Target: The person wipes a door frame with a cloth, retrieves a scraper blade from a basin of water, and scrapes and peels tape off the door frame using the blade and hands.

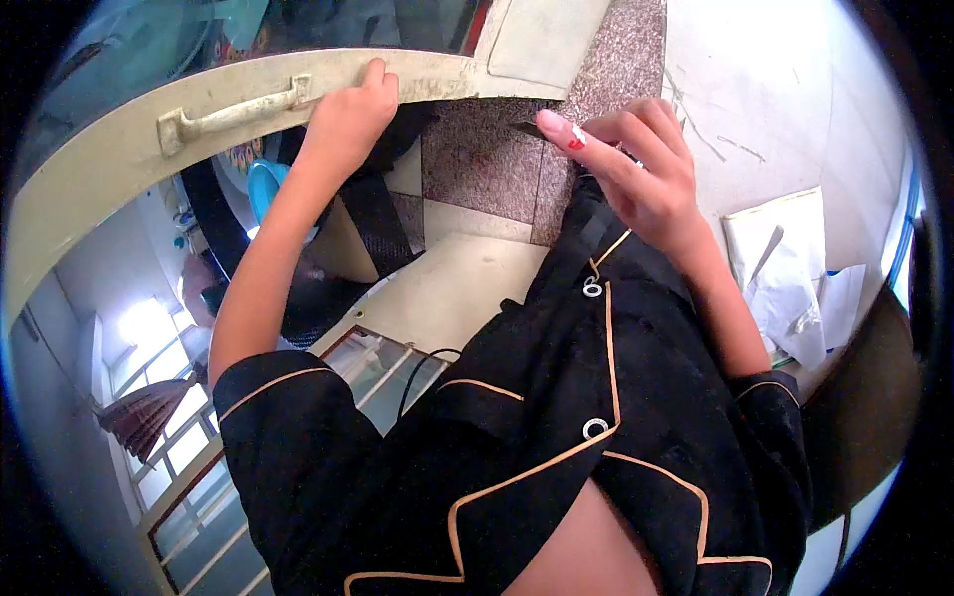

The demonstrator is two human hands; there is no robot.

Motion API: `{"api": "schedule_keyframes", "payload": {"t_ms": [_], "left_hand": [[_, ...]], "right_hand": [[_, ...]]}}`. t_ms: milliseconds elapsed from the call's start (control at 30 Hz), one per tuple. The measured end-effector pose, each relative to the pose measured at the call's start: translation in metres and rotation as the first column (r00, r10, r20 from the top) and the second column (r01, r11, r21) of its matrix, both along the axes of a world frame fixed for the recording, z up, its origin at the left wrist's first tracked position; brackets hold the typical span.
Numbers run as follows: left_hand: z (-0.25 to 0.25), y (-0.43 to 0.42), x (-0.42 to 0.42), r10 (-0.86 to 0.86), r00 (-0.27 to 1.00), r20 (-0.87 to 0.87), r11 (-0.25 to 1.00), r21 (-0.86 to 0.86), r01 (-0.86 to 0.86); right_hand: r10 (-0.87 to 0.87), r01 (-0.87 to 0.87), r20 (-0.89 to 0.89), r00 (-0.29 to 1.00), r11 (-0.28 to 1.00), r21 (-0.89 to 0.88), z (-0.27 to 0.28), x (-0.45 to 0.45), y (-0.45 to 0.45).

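Note:
My left hand grips the edge of a cream door, its fingers curled over the frame. A worn pull handle sits on the door just left of that hand. My right hand is raised near the door's lower right corner, its fingers bent. From its fingertips a thin, dark, blade-like piece points toward the door; part of it is hidden by the fingers. A red and white mark shows on one finger of this hand.
Speckled tiles lie below the door. A blue basin stands behind my left forearm. At right, white papers or bags rest on a pale surface. A barred window is at lower left.

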State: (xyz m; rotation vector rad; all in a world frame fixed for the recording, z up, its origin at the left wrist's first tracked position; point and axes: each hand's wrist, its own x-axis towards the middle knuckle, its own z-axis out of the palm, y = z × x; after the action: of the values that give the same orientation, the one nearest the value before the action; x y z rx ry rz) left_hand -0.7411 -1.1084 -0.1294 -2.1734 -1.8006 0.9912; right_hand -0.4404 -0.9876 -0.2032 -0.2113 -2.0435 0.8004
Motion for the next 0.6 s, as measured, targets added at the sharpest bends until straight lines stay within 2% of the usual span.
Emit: {"api": "schedule_keyframes", "payload": {"t_ms": [200, 267, 300, 367, 400, 467, 600], "left_hand": [[-0.001, 0.014, 0.011, 0.053, 0.998, 0.026, 0.998, 0.038, -0.053], [-0.011, 0.024, 0.002, -0.080, 0.995, 0.053, 0.997, 0.010, 0.080], [-0.013, 0.025, 0.000, -0.075, 0.996, 0.056, 0.997, 0.008, 0.075], [-0.016, 0.028, -0.002, -0.159, 0.982, -0.101, 0.982, -0.120, 0.147], [-0.015, 0.026, -0.001, -0.163, 0.982, -0.099, 0.981, -0.123, 0.150], [-0.012, 0.020, 0.002, -0.082, 0.997, 0.003, 0.986, -0.143, 0.081], [-0.004, 0.024, -0.005, -0.046, 0.999, -0.021, 0.980, -0.196, 0.041]], "right_hand": [[0.018, -0.017, -0.052, 0.998, 1.000, 0.009, -0.003, -0.003, -0.001], [0.017, -0.017, -0.030, 0.999, 1.000, 0.008, -0.005, -0.002, -0.003], [0.009, -0.009, -0.010, 1.000, 1.000, 0.002, -0.007, -0.001, -0.004], [0.005, -0.005, -0.008, 1.000, 1.000, 0.008, -0.010, 0.001, -0.002], [-0.004, 0.004, -0.009, 1.000, 1.000, 0.015, -0.011, 0.003, -0.002], [-0.006, 0.005, 0.025, 1.000, 1.000, 0.016, -0.011, 0.011, -0.001], [-0.023, 0.023, 0.084, 0.996, 1.000, -0.004, -0.018, 0.015, -0.002]]}}
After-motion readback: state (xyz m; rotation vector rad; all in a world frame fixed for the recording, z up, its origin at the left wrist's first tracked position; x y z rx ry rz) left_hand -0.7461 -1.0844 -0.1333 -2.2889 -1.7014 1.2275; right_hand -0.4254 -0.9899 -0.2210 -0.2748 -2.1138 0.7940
